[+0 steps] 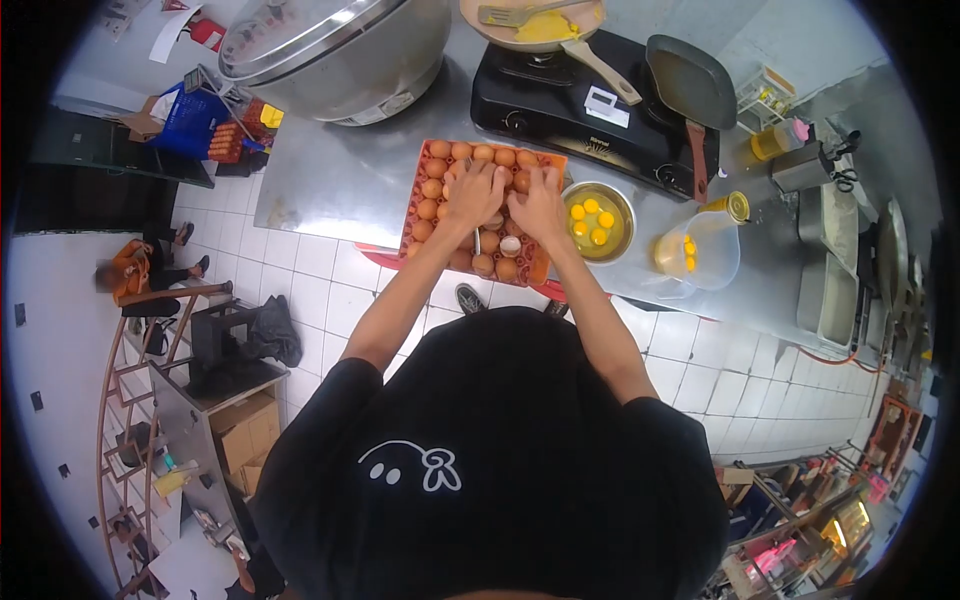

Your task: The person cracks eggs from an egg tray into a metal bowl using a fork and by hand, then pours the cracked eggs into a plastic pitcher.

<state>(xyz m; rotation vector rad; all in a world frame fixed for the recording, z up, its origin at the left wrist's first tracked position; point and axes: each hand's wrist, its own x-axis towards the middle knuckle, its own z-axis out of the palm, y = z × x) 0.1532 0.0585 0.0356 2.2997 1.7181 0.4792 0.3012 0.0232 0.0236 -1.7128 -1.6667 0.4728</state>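
A square tray of brown eggs (432,188) lies at the counter's front edge, with orange showing along its right side. Over its middle, my left hand (474,200) curls its fingers down around an egg. Beside it my right hand (538,208) is also closed, its fingers bent over an egg near the tray's right side; the hands partly hide both eggs. A pale, opened eggshell (510,246) sits in the tray below my right hand. Just right of the tray, a round metal bowl (631,232) holds several raw yolks in clear egg white.
A clear plastic jug (727,258) with yolks stands right of the bowl. Behind are a black gas stove (500,95), a pan with yellow egg (580,22) and a square pan (690,80). A large metal pot (340,60) stands back left. Another person (135,272) sits far left.
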